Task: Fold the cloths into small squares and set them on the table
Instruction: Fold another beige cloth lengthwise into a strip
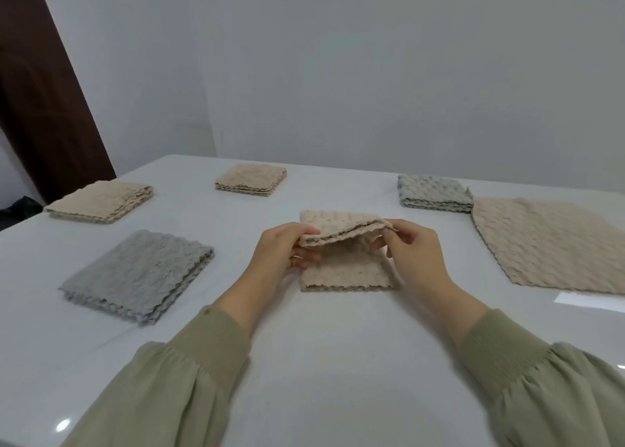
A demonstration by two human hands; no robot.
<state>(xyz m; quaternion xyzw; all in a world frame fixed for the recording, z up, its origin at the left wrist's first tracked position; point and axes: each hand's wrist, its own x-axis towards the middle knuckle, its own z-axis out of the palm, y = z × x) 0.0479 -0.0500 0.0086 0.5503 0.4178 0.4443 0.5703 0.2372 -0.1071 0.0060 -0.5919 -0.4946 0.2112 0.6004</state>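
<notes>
While its near half lies flat at the middle of a white table [338,345], a beige cloth [345,270] has its far half raised and doubled toward the person. The left hand [287,250] pinches the left corner of the raised flap, thumb on top and fingers curled beneath. The right hand [412,250] pinches the right corner between thumb and fingertips. Both arms wear olive-green sleeves [189,379]. Four folded squares rest on the table around the work: a grey one [142,274] at near left, a beige one [101,201] at the far-left edge, another beige one [251,183] at the back, and a second grey one [434,194] at back right. Just beside that last square, touching its corner, a large beige cloth [548,243] lies spread flat and unfolded along the right side. A pale wall [372,74] stands behind, with a dark brown door [44,91] at left.
</notes>
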